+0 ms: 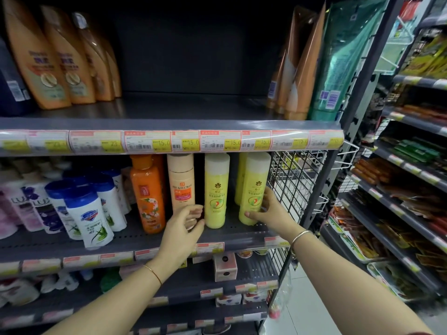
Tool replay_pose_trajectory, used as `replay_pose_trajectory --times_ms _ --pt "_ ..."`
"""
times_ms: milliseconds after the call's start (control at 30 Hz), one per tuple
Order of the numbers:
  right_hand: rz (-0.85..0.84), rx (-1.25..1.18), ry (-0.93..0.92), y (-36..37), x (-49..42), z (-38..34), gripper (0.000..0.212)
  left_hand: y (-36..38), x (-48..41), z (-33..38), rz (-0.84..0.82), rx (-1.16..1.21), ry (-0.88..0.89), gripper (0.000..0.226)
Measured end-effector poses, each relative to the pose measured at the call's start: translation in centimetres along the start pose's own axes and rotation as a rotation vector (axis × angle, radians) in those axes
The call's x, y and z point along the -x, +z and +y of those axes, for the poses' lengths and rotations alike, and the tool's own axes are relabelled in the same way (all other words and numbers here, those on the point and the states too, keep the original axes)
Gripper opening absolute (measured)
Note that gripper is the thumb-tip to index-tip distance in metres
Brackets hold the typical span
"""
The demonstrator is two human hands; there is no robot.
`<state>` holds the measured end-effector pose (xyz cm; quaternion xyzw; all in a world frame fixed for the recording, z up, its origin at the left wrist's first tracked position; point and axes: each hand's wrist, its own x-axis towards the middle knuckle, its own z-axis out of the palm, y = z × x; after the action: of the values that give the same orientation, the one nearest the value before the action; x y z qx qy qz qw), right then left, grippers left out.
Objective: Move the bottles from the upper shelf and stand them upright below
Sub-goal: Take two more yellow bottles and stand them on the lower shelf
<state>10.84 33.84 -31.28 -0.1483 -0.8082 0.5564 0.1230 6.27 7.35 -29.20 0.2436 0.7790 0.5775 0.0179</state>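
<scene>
Two yellow bottles with white caps stand upright on the lower shelf [242,232]. My right hand [268,211] wraps the lower part of the right yellow bottle [255,187], thumb in front and fingers round its right side. Another yellow bottle [242,175] stands just behind it. My left hand [186,223] is loosely curled with its fingertips at the lower left side of the left yellow bottle [216,187], in front of a peach bottle [181,180]; it holds nothing. The upper shelf [169,110] is bare in its middle.
Orange bottles [48,56] stand at the upper shelf's left, with orange and green tubes [314,64] at its right. An orange bottle [147,194] and blue-capped white bottles [89,213] fill the lower shelf's left. A wire grid [295,184] closes its right end. Snack shelves [411,189] stand further right.
</scene>
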Motion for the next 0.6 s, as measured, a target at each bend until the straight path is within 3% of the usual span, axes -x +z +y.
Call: replay_pose_trajectory --times_ms 67,200,333,467,600 --pt "0.105 -0.044 -0.003 0.4 0.6 -0.3 0.099 -1.2 0.1 -0.4 0.084 -0.011 0.016 0.034" --pt "0.408 -0.103 -0.082 2.8 4.8 -2.2 0.055 -2.8 0.6 -1.2 0.172 -0.020 0.021 0.040" --pt "0.375 -0.058 -0.183 6.8 7.3 -3.7 0.036 -3.4 1.3 -2.0 0.180 -0.055 0.021 0.055" --pt "0.232 0.004 -0.163 10.4 6.0 -4.8 0.057 -3.0 0.8 -2.4 0.072 -0.031 -0.055 0.079" --pt "0.126 -0.067 -0.079 11.7 4.3 -4.3 0.084 -2.4 -0.3 -2.3 0.019 -0.038 -0.070 0.086"
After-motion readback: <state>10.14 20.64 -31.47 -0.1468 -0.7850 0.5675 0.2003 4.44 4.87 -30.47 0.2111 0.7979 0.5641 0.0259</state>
